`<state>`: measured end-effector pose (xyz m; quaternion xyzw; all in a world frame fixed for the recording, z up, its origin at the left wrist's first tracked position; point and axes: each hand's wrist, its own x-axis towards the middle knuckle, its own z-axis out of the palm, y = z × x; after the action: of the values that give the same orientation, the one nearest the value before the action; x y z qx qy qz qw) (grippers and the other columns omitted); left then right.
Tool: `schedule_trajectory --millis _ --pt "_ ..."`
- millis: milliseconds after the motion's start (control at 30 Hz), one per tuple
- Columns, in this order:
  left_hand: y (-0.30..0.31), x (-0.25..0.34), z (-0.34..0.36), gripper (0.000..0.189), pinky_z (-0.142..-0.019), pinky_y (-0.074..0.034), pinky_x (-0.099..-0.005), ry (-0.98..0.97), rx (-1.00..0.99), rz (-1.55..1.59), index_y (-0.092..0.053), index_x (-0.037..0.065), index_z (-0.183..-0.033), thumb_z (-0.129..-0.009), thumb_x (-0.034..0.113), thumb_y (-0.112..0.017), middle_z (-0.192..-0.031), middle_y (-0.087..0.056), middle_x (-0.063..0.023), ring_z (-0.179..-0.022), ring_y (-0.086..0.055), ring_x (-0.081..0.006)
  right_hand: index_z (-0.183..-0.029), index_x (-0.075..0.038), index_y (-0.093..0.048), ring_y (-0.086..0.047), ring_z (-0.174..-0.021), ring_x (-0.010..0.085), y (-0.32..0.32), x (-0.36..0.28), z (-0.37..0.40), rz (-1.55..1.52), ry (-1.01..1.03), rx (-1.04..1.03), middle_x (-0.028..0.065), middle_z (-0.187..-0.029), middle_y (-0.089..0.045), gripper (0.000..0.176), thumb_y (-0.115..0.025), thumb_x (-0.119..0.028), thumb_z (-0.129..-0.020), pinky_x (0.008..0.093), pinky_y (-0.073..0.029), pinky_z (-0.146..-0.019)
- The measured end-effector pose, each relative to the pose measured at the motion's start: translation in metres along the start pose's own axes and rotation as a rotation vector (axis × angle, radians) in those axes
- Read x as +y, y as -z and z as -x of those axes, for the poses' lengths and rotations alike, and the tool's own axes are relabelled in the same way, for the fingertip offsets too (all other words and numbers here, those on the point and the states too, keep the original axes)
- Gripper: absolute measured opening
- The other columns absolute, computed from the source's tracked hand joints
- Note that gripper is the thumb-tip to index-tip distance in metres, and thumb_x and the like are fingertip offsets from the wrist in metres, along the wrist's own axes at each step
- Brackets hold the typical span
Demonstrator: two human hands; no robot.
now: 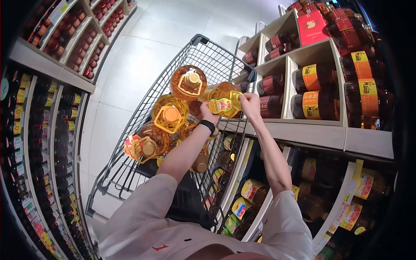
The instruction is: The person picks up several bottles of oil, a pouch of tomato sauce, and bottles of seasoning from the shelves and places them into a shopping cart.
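A large bottle of golden cooking oil (222, 94) with a yellow-green label lies tilted over the right side of the wire shopping cart (173, 65). My right hand (250, 106) is closed around its yellow handle at the neck end. My left hand (209, 113), below a black wristband, is against the bottle's lower left side, with its fingers partly hidden. Several other big oil bottles stand in the cart: one with a pale cap (189, 82), one with an orange cap and handle (170, 114), and one with a tan cap (149, 146). More bottles lie partly behind my left forearm.
Shelves of dark bottles with orange labels (310, 104) rise close along the cart's right side, with a red box (313, 27) above. Lower right racks hold more labelled bottles (252, 189). Another bottle shelf (39, 143) lines the left, beyond pale floor tiles (108, 91).
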<state>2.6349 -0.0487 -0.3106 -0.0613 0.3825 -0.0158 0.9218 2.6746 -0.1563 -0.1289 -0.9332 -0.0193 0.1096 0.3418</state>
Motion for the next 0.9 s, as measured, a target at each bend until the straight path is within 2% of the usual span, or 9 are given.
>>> schedule_trajectory --millis 33,100,133,200,367,500,633,800,900 --pt "-0.036 -0.001 0.028 0.033 -0.092 -0.048 -0.0557 -0.111 0.337 0.045 -0.056 0.009 -0.112 -0.082 0.021 -0.053 -0.125 -0.054 -0.0139 -0.105 -0.062 -0.0342 -0.082 0.004 -0.069 -0.062 -0.058 0.0200 -0.006 0.006 -0.006 0.072 0.072 -0.023 0.0163 -0.060 -0.062 0.034 -0.060 -0.028 -0.080 0.0357 -0.048 -0.060" --pt "-0.029 -0.004 0.025 0.075 -0.085 -0.054 -0.0577 -0.247 0.608 0.016 -0.016 0.015 -0.138 -0.074 0.003 -0.054 -0.134 -0.043 -0.0173 -0.104 -0.061 -0.0398 -0.081 0.003 -0.069 -0.060 -0.056 0.0181 -0.013 0.013 -0.014 0.095 0.060 -0.048 0.0162 -0.061 -0.062 0.032 -0.060 -0.027 -0.080 0.0355 -0.047 -0.059" --pt "-0.019 -0.001 0.016 0.075 -0.085 -0.054 -0.0577 -0.243 0.620 -0.002 -0.016 0.015 -0.138 -0.074 0.003 -0.054 -0.134 -0.043 -0.0173 -0.104 -0.061 -0.0398 -0.082 0.003 -0.069 -0.061 -0.058 0.0183 -0.016 0.018 -0.020 0.107 0.097 -0.055 0.0158 -0.062 -0.063 0.032 -0.061 -0.028 -0.080 0.0353 -0.048 -0.060" --pt "-0.001 0.005 0.001 0.042 -0.089 -0.052 -0.0473 -0.209 0.545 -0.098 -0.043 0.006 -0.123 -0.081 0.006 -0.048 -0.126 -0.054 -0.0143 -0.105 -0.062 -0.0320 -0.083 0.002 -0.070 -0.065 -0.061 0.0199 -0.026 0.020 -0.031 0.177 0.116 0.054 0.0159 -0.064 -0.065 0.032 -0.062 -0.029 -0.080 0.0355 -0.049 -0.061" --pt "0.049 0.038 -0.031 0.034 -0.095 -0.047 -0.0366 -0.047 0.348 -0.428 -0.061 -0.001 -0.113 -0.091 0.008 -0.038 -0.121 -0.062 -0.0117 -0.108 -0.061 -0.0278 -0.083 -0.002 -0.073 -0.067 -0.079 0.0392 -0.042 0.010 -0.037 0.055 -0.129 0.162 0.0235 -0.078 -0.068 0.041 -0.061 -0.041 -0.076 0.0436 -0.052 -0.076" --pt "0.060 0.061 -0.022 0.034 -0.090 -0.049 -0.0367 -0.223 0.004 -2.099 -0.058 -0.002 -0.119 -0.096 0.010 -0.036 -0.122 -0.061 -0.0184 -0.112 -0.057 -0.0248 -0.085 0.001 -0.072 -0.068 -0.074 0.0342 -0.039 0.012 -0.038 0.032 -0.088 0.154 0.0216 -0.074 -0.068 0.042 -0.062 -0.039 -0.078 0.0400 -0.052 -0.071" --pt "0.035 0.064 -0.051 0.035 -0.092 -0.052 -0.0447 0.045 0.360 -0.486 -0.056 0.002 -0.124 -0.097 0.009 -0.035 -0.127 -0.057 -0.0179 -0.117 -0.055 -0.0303 -0.085 0.000 -0.072 -0.069 -0.073 0.0312 -0.049 0.019 -0.029 -0.091 -0.042 0.147 0.0201 -0.074 -0.068 0.041 -0.063 -0.039 -0.078 0.0395 -0.052 -0.070" --pt "0.029 0.067 -0.038 0.033 -0.093 -0.049 -0.0531 0.167 0.297 -0.666 -0.056 0.008 -0.123 -0.097 0.016 -0.037 -0.119 -0.059 -0.0161 -0.108 -0.057 -0.0342 -0.087 -0.002 -0.071 -0.068 -0.074 0.0325 -0.052 0.015 -0.018 -0.098 -0.117 0.170 0.0174 -0.075 -0.068 0.041 -0.062 -0.041 -0.079 0.0413 -0.051 -0.070" --pt "-0.002 0.060 0.034 0.028 -0.077 -0.051 -0.0458 0.096 0.320 -1.138 -0.055 0.010 -0.118 -0.094 0.021 -0.045 -0.101 -0.056 -0.0118 -0.089 -0.056 -0.0262 -0.102 -0.006 -0.068 -0.066 -0.083 0.0339 -0.044 0.018 -0.007 -0.024 0.090 0.066 0.0152 -0.084 -0.069 0.034 -0.059 -0.034 -0.084 0.0425 -0.051 -0.078"
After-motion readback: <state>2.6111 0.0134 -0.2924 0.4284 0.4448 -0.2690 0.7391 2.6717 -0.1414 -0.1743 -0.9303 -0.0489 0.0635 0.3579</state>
